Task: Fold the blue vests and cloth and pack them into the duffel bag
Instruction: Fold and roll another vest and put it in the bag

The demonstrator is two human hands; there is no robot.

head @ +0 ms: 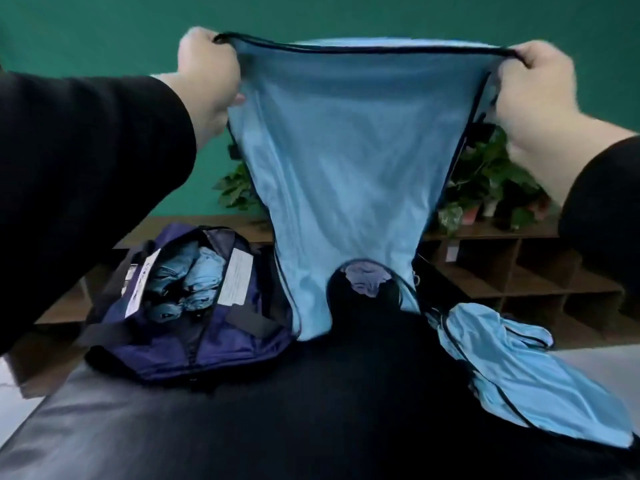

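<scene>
Above glossy black padded table point(173, 427): left hand point(207, 74), right hand point(533, 84), fingers curled, pinching thin light-blue dark-piped vest point(346, 168) taut. At 8 o'clock, unzipped navy nylon duffel bag point(173, 341) with rolled blue bundles point(187, 282).

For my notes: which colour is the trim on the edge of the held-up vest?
Black or very dark, on the light blue vest; seen in the head view.
</scene>
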